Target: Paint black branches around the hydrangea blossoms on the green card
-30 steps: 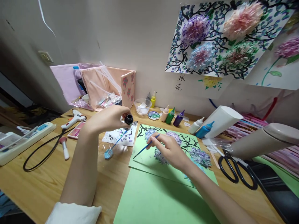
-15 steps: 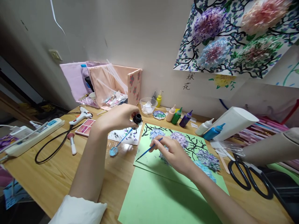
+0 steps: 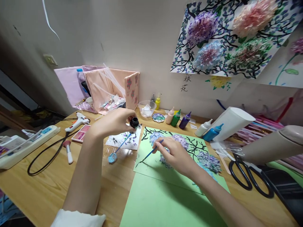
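In my left hand is a small open ink bottle, dark inside, held above the paint-spotted white sheet. My right hand grips a thin blue paintbrush. The brush's dark tip touches the left part of the green painted paper, where a short black line shows. Black branches and fluffy purple and blue blossoms cover other areas of that paper, partly hidden by my right hand. A plain green sheet lies under its near side. A light-blue paint-covered piece with a blue stick lies left.
Paint bottles, a clear bowl and a flower-shaped palette stand along the back. Black-handled scissors lie right. Left are a glue gun, a makeup brush and a power strip.
A short black stroke now shows at the brush tip on the left of the green paper. Both hands keep their holds. The view has shifted slightly.
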`<state>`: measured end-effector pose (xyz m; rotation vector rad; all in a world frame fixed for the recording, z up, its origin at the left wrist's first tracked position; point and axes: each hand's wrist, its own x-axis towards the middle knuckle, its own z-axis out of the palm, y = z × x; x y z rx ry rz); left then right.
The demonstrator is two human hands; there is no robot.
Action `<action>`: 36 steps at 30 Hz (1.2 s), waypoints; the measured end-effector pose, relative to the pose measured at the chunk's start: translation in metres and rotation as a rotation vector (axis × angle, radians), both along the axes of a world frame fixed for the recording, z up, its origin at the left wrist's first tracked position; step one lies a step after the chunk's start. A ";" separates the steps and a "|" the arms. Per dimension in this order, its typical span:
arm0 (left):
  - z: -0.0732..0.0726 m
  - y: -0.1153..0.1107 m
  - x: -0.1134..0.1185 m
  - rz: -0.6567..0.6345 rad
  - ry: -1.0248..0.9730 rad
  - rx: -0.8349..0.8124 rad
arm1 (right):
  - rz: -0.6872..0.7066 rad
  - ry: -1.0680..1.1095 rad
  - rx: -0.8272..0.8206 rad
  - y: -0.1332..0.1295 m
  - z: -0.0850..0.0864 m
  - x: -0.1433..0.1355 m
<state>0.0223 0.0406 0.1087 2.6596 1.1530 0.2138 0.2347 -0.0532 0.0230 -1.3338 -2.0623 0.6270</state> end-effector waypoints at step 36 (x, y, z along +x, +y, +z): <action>-0.002 0.004 0.000 0.037 0.034 -0.016 | -0.139 -0.156 0.019 0.014 0.017 0.034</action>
